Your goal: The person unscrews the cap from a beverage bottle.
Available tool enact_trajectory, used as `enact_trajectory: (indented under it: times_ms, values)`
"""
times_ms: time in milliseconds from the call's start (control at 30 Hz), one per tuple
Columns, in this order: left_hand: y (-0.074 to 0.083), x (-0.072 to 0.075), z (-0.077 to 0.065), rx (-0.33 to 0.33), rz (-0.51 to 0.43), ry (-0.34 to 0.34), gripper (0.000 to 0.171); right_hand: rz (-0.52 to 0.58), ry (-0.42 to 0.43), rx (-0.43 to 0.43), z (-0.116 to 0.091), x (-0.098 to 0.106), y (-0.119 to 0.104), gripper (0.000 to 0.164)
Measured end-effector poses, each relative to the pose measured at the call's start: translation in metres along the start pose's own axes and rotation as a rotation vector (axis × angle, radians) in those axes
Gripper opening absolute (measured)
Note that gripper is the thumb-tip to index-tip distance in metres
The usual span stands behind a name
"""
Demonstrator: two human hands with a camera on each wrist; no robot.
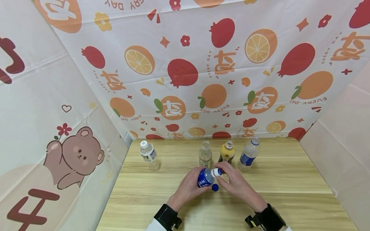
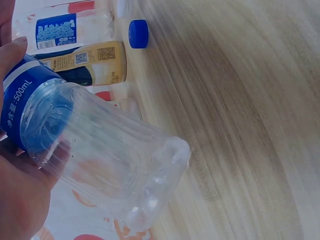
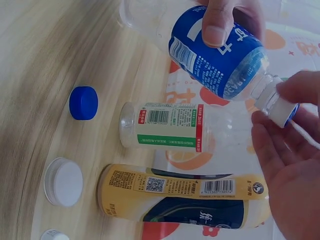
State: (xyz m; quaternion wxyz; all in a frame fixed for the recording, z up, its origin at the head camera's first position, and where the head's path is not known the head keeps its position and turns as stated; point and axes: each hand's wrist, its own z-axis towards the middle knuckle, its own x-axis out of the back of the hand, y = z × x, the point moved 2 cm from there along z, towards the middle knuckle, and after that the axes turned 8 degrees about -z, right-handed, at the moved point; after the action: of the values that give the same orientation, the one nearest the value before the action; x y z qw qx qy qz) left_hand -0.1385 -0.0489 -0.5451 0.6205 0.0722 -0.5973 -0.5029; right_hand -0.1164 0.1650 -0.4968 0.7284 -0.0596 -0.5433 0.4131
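Note:
A clear plastic bottle (image 1: 204, 178) with a blue label is tilted, its mouth toward the right. My left hand (image 1: 189, 184) grips it around the label; the see-through lower part (image 2: 110, 145) shows in the left wrist view. On the bottle's mouth sits a white cap (image 3: 281, 111) with a blue top. The thumb and fingers of my right hand (image 1: 237, 183) pinch this cap. A loose blue cap (image 3: 83, 103) lies on the table beneath the bottle.
Behind the hands stand an uncapped clear bottle (image 1: 205, 154), a yellow bottle (image 1: 227, 152) and another blue-labelled bottle (image 1: 248, 157). A white-capped bottle (image 1: 148, 155) stands at the far left. Two white caps, one larger (image 3: 65, 182), lie near the yellow bottle. A printed cloth (image 1: 185, 96) hangs behind.

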Motion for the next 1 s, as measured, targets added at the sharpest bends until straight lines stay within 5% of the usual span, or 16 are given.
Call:
enact_trajectory:
  times_ms: [167, 267, 433, 700, 1000]
  values:
    - [0.003, -0.001, 0.001, -0.055, 0.062, 0.000, 0.080, 0.009, -0.058, -0.275, -0.001, -0.001, 0.002, 0.049]
    - [0.004, -0.002, 0.001, -0.077, 0.087, 0.001, 0.081, -0.001, -0.051, -0.324, -0.001, -0.001, 0.003, 0.038]
    - [0.004, -0.002, 0.001, -0.062, 0.109, -0.008, 0.082, -0.002, -0.011, -0.257, -0.002, 0.000, 0.004, 0.024]
    - [0.000, 0.000, -0.001, 0.007, 0.031, -0.004, 0.079, 0.007, 0.050, -0.113, -0.003, 0.003, 0.003, 0.035]
    - [-0.007, 0.012, -0.004, 0.097, -0.063, 0.046, 0.079, 0.004, 0.093, -0.078, -0.004, -0.003, 0.007, 0.040]
